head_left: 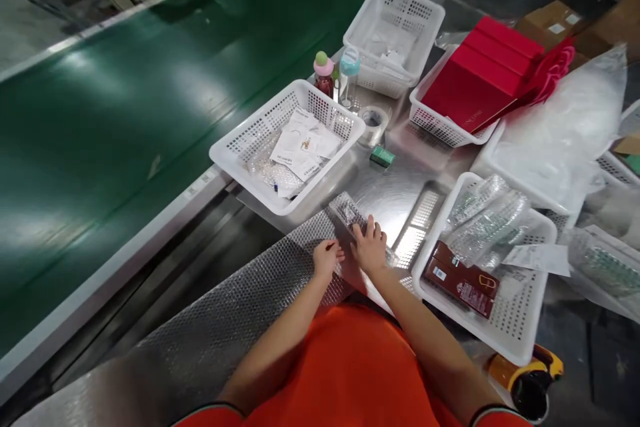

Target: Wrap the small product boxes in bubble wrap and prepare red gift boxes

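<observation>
A narrow bundle in bubble wrap (pixel 346 208) lies slantwise on the metal table (pixel 373 180). My right hand (pixel 370 245) rests on its lower part with the fingers spread. Just left of it is my left hand (pixel 327 258), fingers curled together around a small dark item too small to name. Beneath and to the left of both hands stretches a long sheet of bubble wrap (pixel 260 287), running down to the lower left. A small green box (pixel 382 157) and a roll of clear tape (pixel 373 121) sit beyond the bundle.
At the left, a white basket (pixel 225 150) holds papers and bubble wrap. Another (pixel 425 260) at the right has a brown box (pixel 463 280) and wrapped items. Two bottles (pixel 324 77) stand behind. Red bags (pixel 480 73) fill a basket. A green conveyor (pixel 150 100) runs along the left.
</observation>
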Tool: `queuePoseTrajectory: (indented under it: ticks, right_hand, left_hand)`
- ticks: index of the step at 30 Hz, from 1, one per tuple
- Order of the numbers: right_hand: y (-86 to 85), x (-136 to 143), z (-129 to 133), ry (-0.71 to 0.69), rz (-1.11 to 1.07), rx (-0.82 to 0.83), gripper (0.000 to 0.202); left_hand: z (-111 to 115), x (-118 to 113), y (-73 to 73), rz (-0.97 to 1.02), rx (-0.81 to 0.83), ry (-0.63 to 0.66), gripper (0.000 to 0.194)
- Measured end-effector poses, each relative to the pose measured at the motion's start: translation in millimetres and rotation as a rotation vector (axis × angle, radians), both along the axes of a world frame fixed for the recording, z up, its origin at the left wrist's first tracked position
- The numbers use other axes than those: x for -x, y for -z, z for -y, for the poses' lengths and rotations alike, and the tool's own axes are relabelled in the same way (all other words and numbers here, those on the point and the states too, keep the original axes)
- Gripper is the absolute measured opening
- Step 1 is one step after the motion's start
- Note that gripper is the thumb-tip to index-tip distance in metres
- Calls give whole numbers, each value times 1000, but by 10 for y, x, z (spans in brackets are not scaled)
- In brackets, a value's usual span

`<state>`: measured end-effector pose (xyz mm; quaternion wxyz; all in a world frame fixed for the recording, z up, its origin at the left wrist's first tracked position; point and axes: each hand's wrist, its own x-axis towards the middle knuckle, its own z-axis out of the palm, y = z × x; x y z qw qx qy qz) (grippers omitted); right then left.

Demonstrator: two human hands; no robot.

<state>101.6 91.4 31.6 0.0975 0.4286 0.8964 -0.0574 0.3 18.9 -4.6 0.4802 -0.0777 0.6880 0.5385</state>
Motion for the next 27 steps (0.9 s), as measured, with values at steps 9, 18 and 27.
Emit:
queuePoseTrajectory:
  ticks: [9,18,27]
  right_hand:
    - [13,66,441,-172,-72,44,59]
    - [-40,-21,-35,-126,-2,127,63]
    - [34,-251,-399,-69,-8,77,62]
  left_hand:
    - [341,164,-93,55,-21,-36,13]
    - [-172,-25,-169,169,-102,77,21]
    - [-298,-53,-155,-51,-91,324,32]
